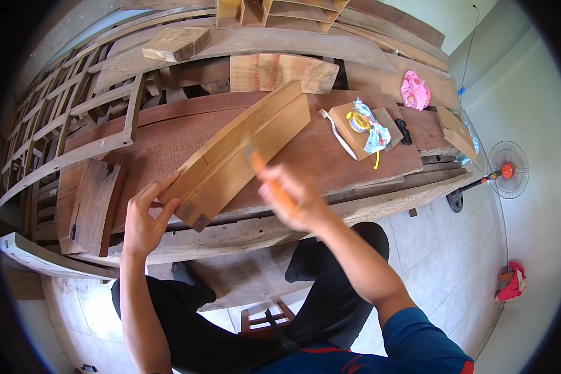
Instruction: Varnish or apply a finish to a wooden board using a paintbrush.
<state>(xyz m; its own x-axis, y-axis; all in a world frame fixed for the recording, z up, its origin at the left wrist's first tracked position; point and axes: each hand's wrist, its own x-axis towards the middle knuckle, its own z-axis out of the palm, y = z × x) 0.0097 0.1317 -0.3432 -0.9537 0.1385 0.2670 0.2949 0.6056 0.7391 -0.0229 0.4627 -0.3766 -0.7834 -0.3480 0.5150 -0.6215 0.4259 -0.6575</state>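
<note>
A light-brown wooden board [249, 146] with a stepped, grooved face slants across the dark wooden bench top [162, 140]. My left hand [148, 215] grips its near-left end, the thumb on the near side and the fingers along the far edge. My right hand [296, 198] is closed round an orange-handled brush [279, 194], whose dark collar and blurred tip are over the middle of the board. Whether the tip touches the wood I cannot tell. Behind the board's far end lies a paler wood piece [277, 71].
To the right are a white toothbrush [339, 134], a cardboard box [346, 115] with a yellow tape roll [358, 122], and a pink cloth [414, 91]. A wooden lattice [75, 124] and a dark block [96, 206] stand left. A fan [507, 169] is at the right.
</note>
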